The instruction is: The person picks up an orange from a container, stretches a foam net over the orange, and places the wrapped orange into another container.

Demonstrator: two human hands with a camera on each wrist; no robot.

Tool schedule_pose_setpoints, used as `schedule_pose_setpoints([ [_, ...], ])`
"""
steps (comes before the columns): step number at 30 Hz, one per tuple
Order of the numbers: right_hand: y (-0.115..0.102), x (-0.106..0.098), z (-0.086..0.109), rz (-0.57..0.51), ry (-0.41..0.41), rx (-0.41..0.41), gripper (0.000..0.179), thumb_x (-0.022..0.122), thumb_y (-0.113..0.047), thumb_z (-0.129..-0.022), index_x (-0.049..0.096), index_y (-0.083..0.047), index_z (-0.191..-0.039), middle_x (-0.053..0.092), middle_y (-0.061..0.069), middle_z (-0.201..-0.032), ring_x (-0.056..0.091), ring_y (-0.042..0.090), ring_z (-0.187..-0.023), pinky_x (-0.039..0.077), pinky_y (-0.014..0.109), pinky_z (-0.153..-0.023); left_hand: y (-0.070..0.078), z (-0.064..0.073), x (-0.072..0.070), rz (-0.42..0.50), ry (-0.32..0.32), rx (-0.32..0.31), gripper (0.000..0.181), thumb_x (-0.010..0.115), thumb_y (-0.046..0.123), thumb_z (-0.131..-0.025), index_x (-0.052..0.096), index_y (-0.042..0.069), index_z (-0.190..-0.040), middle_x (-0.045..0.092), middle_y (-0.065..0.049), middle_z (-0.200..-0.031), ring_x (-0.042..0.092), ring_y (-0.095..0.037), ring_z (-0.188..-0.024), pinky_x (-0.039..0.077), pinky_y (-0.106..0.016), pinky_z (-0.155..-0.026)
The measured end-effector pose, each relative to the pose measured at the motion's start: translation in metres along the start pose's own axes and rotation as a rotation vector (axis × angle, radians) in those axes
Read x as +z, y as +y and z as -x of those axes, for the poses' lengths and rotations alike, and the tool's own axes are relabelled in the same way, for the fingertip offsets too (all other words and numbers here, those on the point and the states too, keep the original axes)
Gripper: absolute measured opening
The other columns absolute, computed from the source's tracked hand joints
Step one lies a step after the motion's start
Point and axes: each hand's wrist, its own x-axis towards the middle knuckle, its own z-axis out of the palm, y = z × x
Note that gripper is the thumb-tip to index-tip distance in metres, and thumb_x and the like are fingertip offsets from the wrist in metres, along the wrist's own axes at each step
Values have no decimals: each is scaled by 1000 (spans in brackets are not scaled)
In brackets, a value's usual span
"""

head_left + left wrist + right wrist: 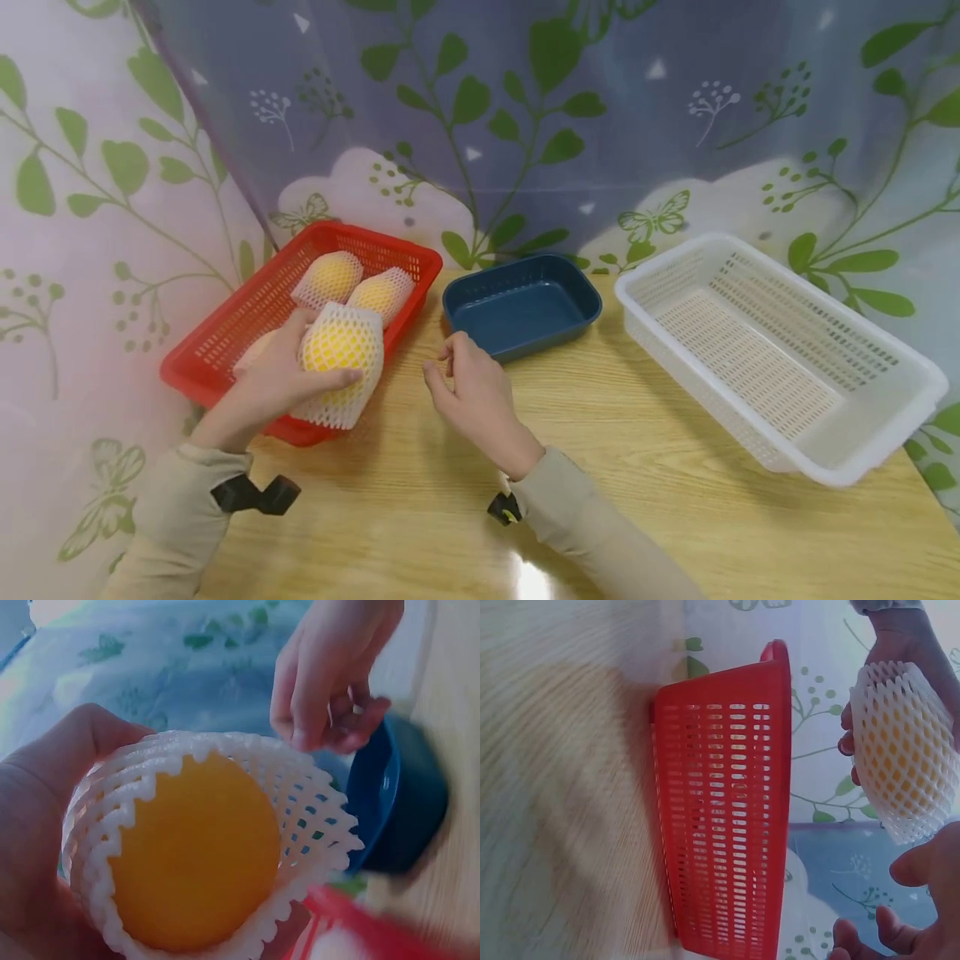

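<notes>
My left hand (273, 379) grips a yellow mango (341, 354) in a white foam net, raised over the near right edge of the red basket (187, 358). In the left wrist view the mango's smooth end (199, 855) shows through the net's open mouth. My right hand (480, 400) hovers to the right of the mango, apart from it, in front of the blue tray. Its fingers are loosely bent and hold nothing. Two more netted fruits, a rear one (330, 279) and one beside it (381, 293), lie in the basket; another is partly hidden behind my left hand.
A shallow blue tray (517, 350) stands at the table's back middle. On the right is a large white perforated basket (705, 383) with nothing in it. The wooden table (420, 517) extends in front, and a leaf-patterned curtain (525, 100) hangs behind.
</notes>
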Motion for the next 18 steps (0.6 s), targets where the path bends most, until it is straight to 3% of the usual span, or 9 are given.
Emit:
schedule_pose_setpoints([
  [4, -8, 17, -14, 74, -61, 27, 28, 55, -38, -98, 51, -10, -103, 53, 1, -86, 53, 21, -70, 41, 33, -61, -9, -11, -18, -80, 29, -22, 83, 80, 33, -81, 28, 1, -138, 46, -20, -125, 54, -33, -102, 53, -34, -74],
  [9, -21, 42, -28, 156, -158, 95, 41, 52, -54, -97, 47, -14, -106, 49, -1, -95, 50, 18, -84, 38, 32, -68, -26, -26, -33, -219, 48, -65, 90, 78, 43, -82, 24, 0, -139, 47, -22, -121, 53, -35, -101, 52, -38, -75],
  [13, -30, 58, -36, 241, -232, 106, 54, 49, -65, -93, 44, -14, -110, 46, 0, -97, 48, 18, -88, 39, 34, -75, -41, -41, -33, -277, 24, -87, 102, 79, 47, -80, 16, 0, -145, 47, -24, -121, 53, -37, -102, 53, -43, -78],
  [18, -33, 69, -39, 308, -280, 100, 64, 44, -74, -89, 42, -17, -117, 48, 2, -105, 47, 22, -92, 41, 37, -80, -54, -58, -20, -326, -32, -107, 117, 81, 43, -77, 3, -5, -150, 48, -25, -120, 56, -35, -95, 55, -41, -73],
])
